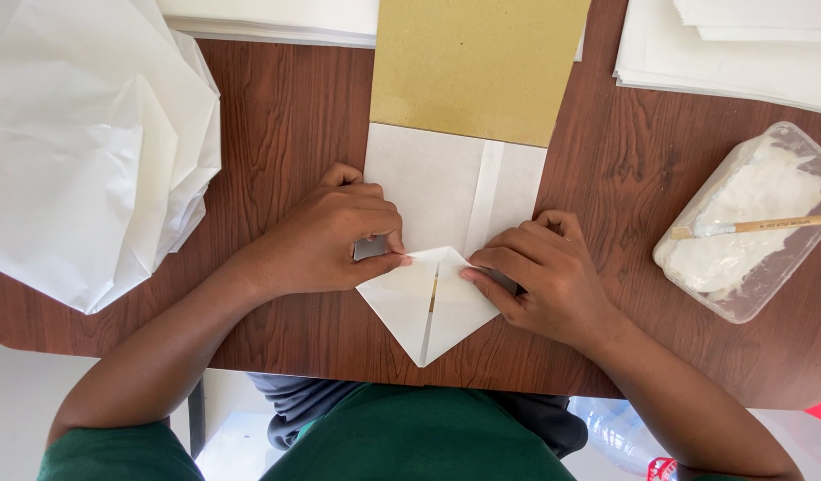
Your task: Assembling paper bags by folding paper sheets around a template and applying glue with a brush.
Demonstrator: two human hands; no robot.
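Observation:
A white paper sheet (437, 191) lies on the brown wooden table (285, 125), its near end folded into a downward point (425, 312). My left hand (334, 240) presses the left flap, thumb and forefinger pinching at the fold's top edge. On the right flap rests my right hand (544, 276), fingertips pushing toward the centre seam. A tan cardboard sheet (477, 62) covers the paper's far end.
A pile of folded white paper (81, 151) sits at the left. Stacks of white sheets (740, 53) lie at the back right and back left. A clear plastic tub of white paste (753, 223) with a wooden-handled brush (767, 225) stands at the right.

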